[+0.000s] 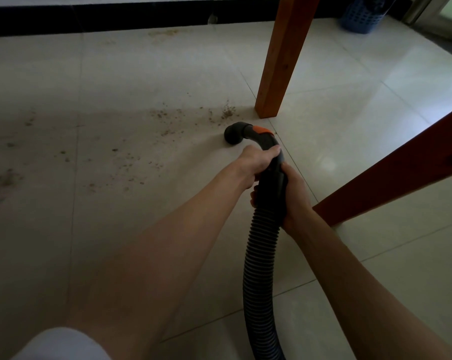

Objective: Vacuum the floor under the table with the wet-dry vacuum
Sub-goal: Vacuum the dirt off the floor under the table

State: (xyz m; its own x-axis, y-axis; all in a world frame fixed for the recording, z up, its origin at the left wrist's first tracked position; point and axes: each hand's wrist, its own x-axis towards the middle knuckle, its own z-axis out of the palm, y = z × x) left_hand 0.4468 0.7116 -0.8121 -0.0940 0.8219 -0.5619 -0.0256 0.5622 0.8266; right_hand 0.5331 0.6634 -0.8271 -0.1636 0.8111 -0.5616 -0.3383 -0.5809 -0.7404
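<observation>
Forearms reach forward from the bottom of the view, with a pale sleeve [61, 344] at the lower left corner. Between them a black ribbed vacuum hose [258, 276] rises from the bottom edge and runs away over the pale tiled floor [141, 242]. The right hand [293, 196] grips the hose from the right side, where the ribbing meets the smooth black handle tube [272, 175]; its fingers [254, 197] are curled round beneath and show on the left of the tube. Just beyond it the left hand [257, 162] clenches the same tube from the left, its fingers wrapped over the top, so that the two hands sit one right behind the other and nearly touch. Past the left hand the tube bends leftward, carrying an orange slider [262, 130] on its upper curve, and ends in a round black nozzle [232, 136] that points down at the floor; whether the nozzle mouth touches the tile cannot be told. Brown crumbs and dust [167, 120] lie scattered to the left of and just beyond the nozzle, with a thicker clump [227, 114] near the foot of a wooden desk leg [276, 74]. A second wooden leg [391, 170] slants across the right side. Farther off, a dark skirting band [115, 19] runs along the wall, and a blue perforated basket [362, 18] stands in the far right corner.
</observation>
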